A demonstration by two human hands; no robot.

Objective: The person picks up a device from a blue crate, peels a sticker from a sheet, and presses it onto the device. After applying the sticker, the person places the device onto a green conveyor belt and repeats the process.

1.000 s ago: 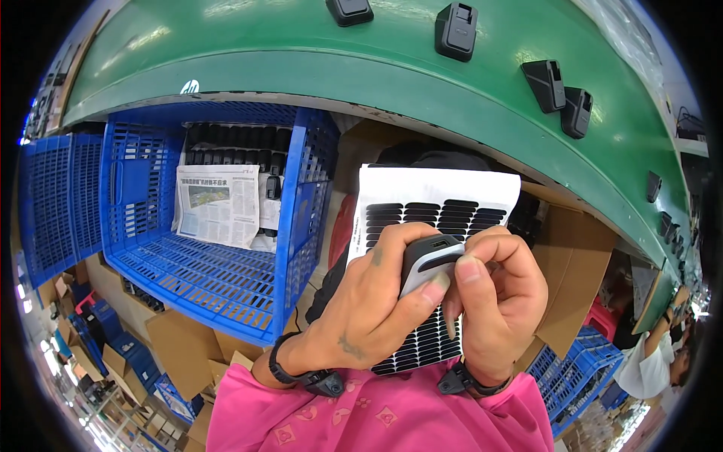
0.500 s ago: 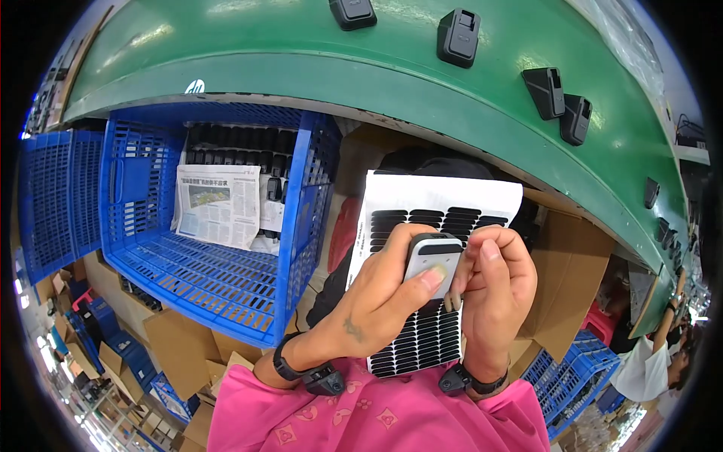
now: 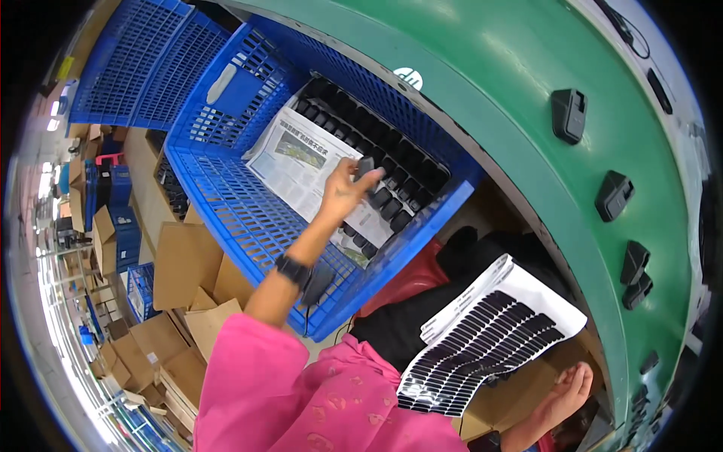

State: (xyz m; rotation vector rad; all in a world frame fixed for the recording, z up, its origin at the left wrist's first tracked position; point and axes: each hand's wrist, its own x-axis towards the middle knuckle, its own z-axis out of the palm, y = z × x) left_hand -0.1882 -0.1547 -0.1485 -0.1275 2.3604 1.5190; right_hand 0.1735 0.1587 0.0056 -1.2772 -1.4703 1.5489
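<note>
We take the blue crate (image 3: 238, 96) as our landmark. Inside it, rows of black devices (image 3: 384, 135) line the side nearest the green table (image 3: 482, 60), and a sheet of newspaper (image 3: 300, 149) covers part of the floor beside them. These packed rows crowd the space close to our left hand (image 3: 345, 190), while our forearm crosses the crate's near side. To the crate's left stands another blue crate (image 3: 139, 64); just below its near left corner we see opened cardboard boxes (image 3: 188, 260). A red stool (image 3: 407, 282) sits against the outside of its right wall, and farther right hangs a white sheet with black stickers (image 3: 493, 324). Well to the crate's right, more black units (image 3: 568, 117) lie spread along the tabletop.

The small dark device (image 3: 365, 164) is inside the crate's outline, above the newspaper's edge, pinched between our left thumb and fingers. Its exposed end points toward the crate's table-side wall; our fingers hide the rest, so we cannot tell its long axis. Our right hand (image 3: 571, 388), well right of the crate, is released, fingers loosely curled.
</note>
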